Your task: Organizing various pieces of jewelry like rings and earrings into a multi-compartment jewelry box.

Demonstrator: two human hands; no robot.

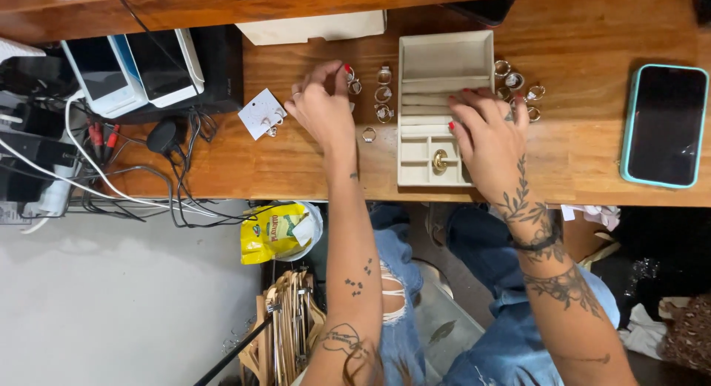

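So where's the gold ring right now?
The gold ring sits in a lower compartment of the cream jewellery box on the wooden desk, just left of the right hand.

One head-worn view looks steeply down, fairly close, probably seated.

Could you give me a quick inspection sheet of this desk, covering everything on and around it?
Surface: wooden desk, mostly bare at the right.
Job's things: cream jewellery box, open, a gold ring in one compartment; loose rings left of the box, more rings right of it.
Clutter: white earring card; phone, face up.
Hands: left hand pinching a ring; right hand resting on the box.
Cables: black and white cables tangled at the left edge.
Surroundings: yellow bag and wooden hangers below the desk.
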